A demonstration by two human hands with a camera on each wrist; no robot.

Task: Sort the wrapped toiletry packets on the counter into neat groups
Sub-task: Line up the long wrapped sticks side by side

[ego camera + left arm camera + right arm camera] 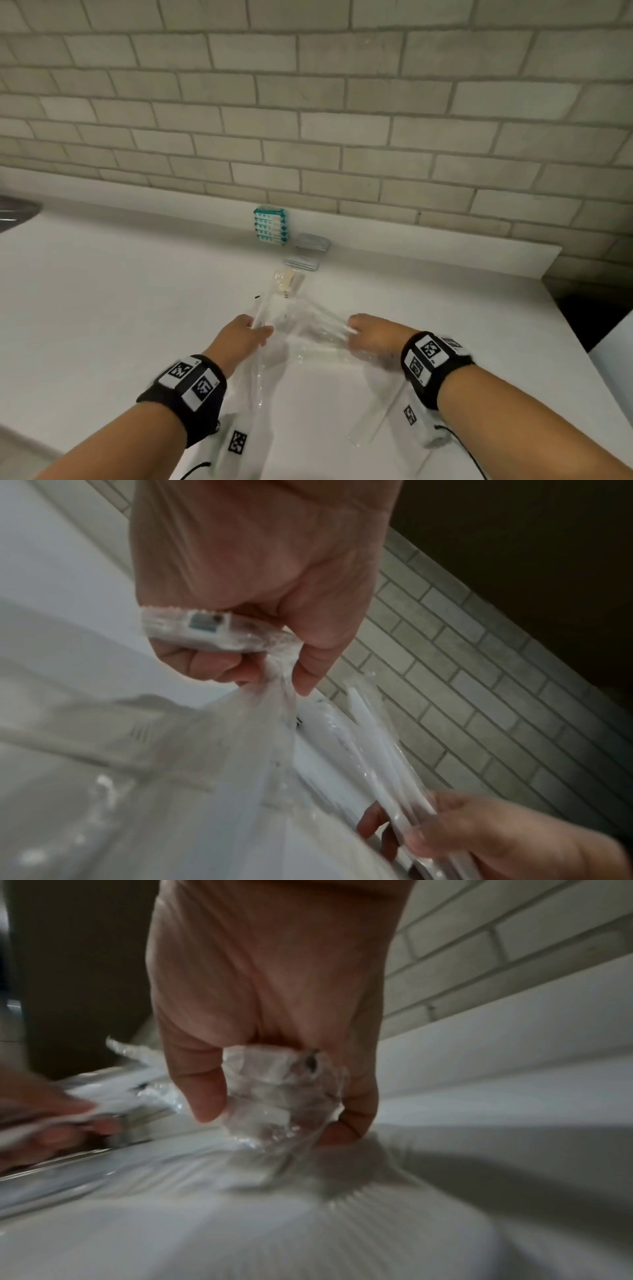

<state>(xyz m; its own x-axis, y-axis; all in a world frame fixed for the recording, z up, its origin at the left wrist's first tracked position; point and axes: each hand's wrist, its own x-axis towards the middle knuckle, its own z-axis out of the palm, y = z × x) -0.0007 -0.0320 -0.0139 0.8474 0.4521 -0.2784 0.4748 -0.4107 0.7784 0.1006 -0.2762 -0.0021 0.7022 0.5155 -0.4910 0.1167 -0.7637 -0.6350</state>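
Note:
Several long clear-wrapped packets [308,330] with white sticks inside fan out on the white counter [120,291] between my hands. My left hand [257,330] grips one bunch of packet ends; in the left wrist view my left hand [270,674] curls round a clear packet [212,631]. My right hand [352,329] grips the other bunch, and the right wrist view shows my right hand [274,1121] closed round crumpled wrapper ends [274,1074]. Both hands sit low over the counter, about a hand's width apart.
Against the tiled wall [308,120] stands a stack of teal packets [270,226]. In front of it lie two grey packets [310,245], then a cream item in clear wrap [289,281]. More clear packets [373,421] lie under my wrists. The counter ends in a dark gap [589,308] at the right.

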